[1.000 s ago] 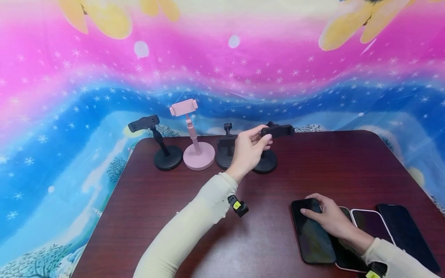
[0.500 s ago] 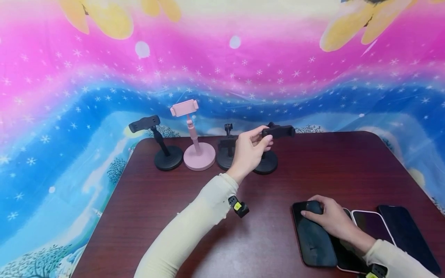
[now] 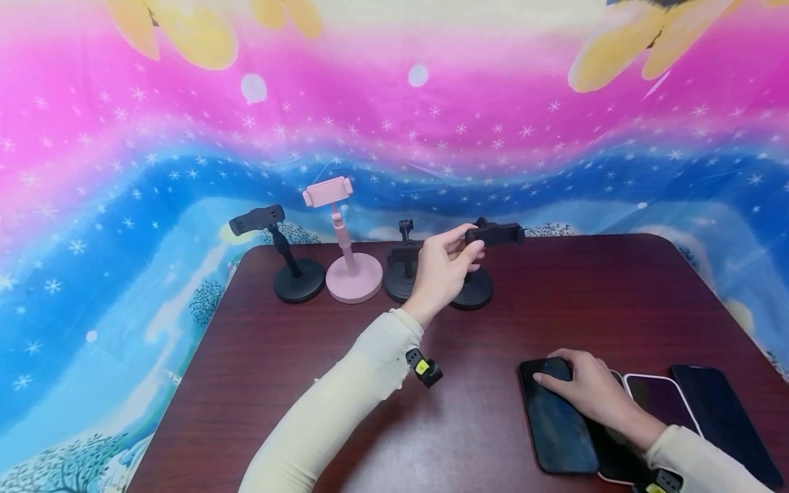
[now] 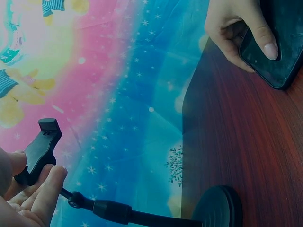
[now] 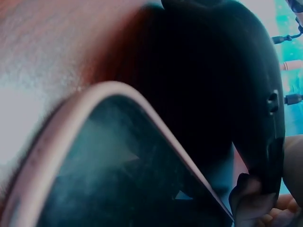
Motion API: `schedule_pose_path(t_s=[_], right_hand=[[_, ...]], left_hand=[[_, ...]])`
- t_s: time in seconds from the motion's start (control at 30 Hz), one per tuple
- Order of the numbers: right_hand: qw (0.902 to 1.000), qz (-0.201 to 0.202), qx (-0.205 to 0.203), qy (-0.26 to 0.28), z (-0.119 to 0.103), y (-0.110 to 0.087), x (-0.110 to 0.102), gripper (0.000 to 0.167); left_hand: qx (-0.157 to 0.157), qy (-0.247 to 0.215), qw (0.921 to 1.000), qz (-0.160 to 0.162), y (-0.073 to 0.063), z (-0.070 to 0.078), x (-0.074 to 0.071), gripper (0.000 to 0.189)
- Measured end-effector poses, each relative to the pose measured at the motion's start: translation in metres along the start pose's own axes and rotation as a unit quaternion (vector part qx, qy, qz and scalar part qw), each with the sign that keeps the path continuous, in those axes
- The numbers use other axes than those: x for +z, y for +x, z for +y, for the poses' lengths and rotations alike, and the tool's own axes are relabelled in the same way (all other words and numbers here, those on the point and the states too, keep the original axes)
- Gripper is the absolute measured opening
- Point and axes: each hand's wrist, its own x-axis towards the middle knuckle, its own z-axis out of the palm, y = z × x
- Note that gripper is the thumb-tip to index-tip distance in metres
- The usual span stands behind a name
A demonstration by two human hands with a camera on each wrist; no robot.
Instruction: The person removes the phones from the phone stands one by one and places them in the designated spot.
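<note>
My left hand [image 3: 440,270] pinches the left end of the black clamp on the rightmost phone stand [image 3: 473,291]. In the left wrist view the thumb and fingers hold that clamp [image 4: 43,146], while the stand's round base [image 4: 218,208] sits on the table. With its thumb on the screen and fingers round the far edge, my right hand [image 3: 594,390] grips a black smartphone [image 3: 561,428] at the front right. Seen from the right wrist, the gripped phone [image 5: 265,61] is tilted up over a phone with a pale pink rim [image 5: 123,87].
Left of the held stand are a folded black stand [image 3: 401,284], a pink stand [image 3: 353,277] and another black stand [image 3: 298,279]. Right of the gripped phone lie a white-edged phone [image 3: 662,397] and a larger dark phone [image 3: 721,418] on the brown table [image 3: 345,383]. Behind hangs a patterned cloth [image 3: 370,103].
The smartphone in my right hand has shifted slightly toward the table's near edge. My left hand keeps its pinch on the stand's clamp, almost still.
</note>
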Motion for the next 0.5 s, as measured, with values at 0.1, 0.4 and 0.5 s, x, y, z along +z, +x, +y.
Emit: schedule_pose_path(t_s=[0.1, 0.4, 0.5], right_hand=[[1.0000, -0.003, -0.004, -0.008, 0.0006, 0.0016, -0.0006, 0.063], [0.9995, 0.000, -0.021, -0.023, 0.0013, 0.0030, -0.0026, 0.057], [0.9996, -0.004, -0.017, -0.024, 0.0011, 0.0031, -0.0026, 0.058]], left_hand=[[0.003, 0.001, 1.0000, 0.000, 0.0000, -0.0007, 0.0002, 0.031], [-0.003, 0.000, 1.0000, 0.000, -0.0005, 0.0002, 0.0005, 0.034], [-0.004, 0.000, 1.0000, 0.000, 0.0001, -0.0002, 0.0009, 0.035]])
